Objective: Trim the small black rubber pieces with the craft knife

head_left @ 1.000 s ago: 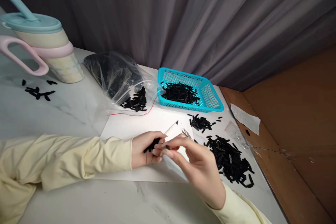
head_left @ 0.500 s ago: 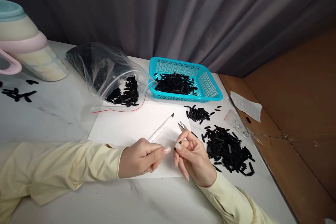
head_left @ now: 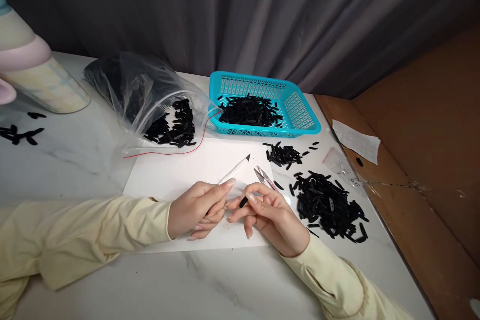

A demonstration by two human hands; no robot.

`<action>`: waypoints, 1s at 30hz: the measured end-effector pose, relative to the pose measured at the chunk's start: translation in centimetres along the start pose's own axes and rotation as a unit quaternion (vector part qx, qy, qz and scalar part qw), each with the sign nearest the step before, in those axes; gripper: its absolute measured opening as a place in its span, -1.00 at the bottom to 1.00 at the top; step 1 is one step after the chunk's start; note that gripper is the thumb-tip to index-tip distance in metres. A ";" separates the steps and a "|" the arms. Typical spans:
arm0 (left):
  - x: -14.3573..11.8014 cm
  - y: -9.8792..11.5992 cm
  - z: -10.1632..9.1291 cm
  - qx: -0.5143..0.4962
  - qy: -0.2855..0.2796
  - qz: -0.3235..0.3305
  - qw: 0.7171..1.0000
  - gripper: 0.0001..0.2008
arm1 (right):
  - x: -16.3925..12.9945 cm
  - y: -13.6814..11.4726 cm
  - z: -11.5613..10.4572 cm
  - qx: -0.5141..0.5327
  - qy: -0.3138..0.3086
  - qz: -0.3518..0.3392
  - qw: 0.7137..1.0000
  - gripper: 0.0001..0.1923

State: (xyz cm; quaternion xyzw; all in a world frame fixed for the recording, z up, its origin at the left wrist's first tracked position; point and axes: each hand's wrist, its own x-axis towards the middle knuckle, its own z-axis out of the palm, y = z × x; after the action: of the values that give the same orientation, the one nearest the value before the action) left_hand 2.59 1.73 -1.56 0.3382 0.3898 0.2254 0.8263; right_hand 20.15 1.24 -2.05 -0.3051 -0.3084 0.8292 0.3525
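At the left, a cup (head_left: 52, 82) is set toward the far edge of the worktop (head_left: 210, 290), and to its right a clear bag (head_left: 131, 91) of black pieces is laid along that edge. Over a white sheet (head_left: 159, 175), the left hand (head_left: 198, 207) is held with its fingers curled in and its thumb pressed down; whether anything is enclosed cannot be told. Just to the right of it, a single black piece (head_left: 243, 202) is pinched between the thumb and forefinger of the right hand (head_left: 279, 215), its long axis slanted, one end turned toward the far right corner of the worktop. The piece is thus in contact with the right hand, while a small gap is left between it and the left. Beyond the right hand, small scissors (head_left: 265, 178) are laid, and farther right a large pile (head_left: 326, 205) of similar pieces is spread toward the right edge.
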 end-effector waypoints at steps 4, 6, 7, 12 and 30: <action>-0.1 0.3 -0.1 0.039 0.026 0.028 0.998 -0.39 | 0.2 -0.1 -0.3 0.014 -0.006 0.009 1.000 -0.89; -0.1 0.3 -0.1 0.056 0.038 0.040 0.997 -0.42 | 0.2 -0.2 -0.3 0.019 -0.008 0.013 1.000 -0.86; -0.1 0.3 -0.1 0.063 0.048 0.044 0.996 -0.43 | 0.1 -0.2 -0.3 0.020 -0.011 0.017 1.000 -0.85; -0.1 0.1 0.1 0.115 0.055 0.051 0.991 -0.49 | 0.0 -0.2 -0.3 -0.020 -0.035 0.017 0.999 -0.83; -0.7 -0.6 0.1 0.252 -0.008 0.150 0.956 -0.60 | -0.1 -0.1 0.2 -0.098 -0.044 0.033 0.994 -0.78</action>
State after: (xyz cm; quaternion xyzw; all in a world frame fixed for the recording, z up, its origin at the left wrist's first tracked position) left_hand 2.35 0.80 -1.61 0.5917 0.3720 0.2388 0.6742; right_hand 20.11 1.15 -1.88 -0.3113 -0.3935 0.8188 0.2790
